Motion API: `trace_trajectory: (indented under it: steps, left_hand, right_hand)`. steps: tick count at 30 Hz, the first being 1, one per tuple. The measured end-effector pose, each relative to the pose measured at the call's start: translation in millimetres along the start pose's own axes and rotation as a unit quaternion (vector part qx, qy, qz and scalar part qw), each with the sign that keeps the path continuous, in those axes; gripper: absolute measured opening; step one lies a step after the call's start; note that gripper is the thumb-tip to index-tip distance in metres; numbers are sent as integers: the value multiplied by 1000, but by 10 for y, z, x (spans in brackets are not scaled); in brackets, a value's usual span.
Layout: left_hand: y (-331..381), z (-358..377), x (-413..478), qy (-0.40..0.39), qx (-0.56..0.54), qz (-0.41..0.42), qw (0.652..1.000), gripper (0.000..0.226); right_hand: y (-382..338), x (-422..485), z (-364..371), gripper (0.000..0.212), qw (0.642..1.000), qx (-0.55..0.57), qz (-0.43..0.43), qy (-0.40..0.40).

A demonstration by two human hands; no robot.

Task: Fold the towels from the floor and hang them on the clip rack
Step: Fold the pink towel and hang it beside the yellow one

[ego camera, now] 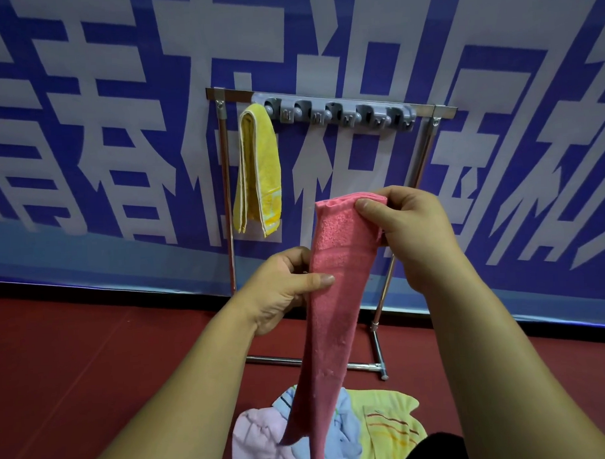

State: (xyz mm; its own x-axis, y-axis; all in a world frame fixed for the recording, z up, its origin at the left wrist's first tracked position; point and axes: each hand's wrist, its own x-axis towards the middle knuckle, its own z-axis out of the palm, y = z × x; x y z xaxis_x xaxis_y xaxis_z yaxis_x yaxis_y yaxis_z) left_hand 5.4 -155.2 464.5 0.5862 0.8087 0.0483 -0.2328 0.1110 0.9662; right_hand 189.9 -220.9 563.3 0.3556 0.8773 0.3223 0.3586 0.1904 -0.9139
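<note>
Folding stage on the pink towel (336, 262): right hand (414, 232) pinches its top end, left hand (279, 292) grips it mid-length, in front of the clip rack (334, 111). A yellow towel (258, 169) hangs off the rack's left end. Next, probably doubling the pink one and pushing it into a free clip.

yellow towel (258, 169) fills leftmost clip, others free

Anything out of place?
Nothing stands out: the yellow towel hangs folded at the rack's left end, left hand and right hand hold the pink towel, and the other towels lie heaped on the floor.
</note>
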Motion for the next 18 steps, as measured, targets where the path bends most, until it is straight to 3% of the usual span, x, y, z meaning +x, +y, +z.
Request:
trace_trajectory:
  steps: [5,11,18]
  left_hand:
    - [-78,-40,-16,-6,27,1,1000,25]
    - [-141,-66,-51,6,26,-1,1000,24]
    - [-200,-25,11,44,0,-20,999,6]
  right_hand:
    - [16,9,2,10,999,19,32,12]
    - [-72,107,-19,10,998,12,35,49]
    - [-252,395,63,12,996,28,69,46]
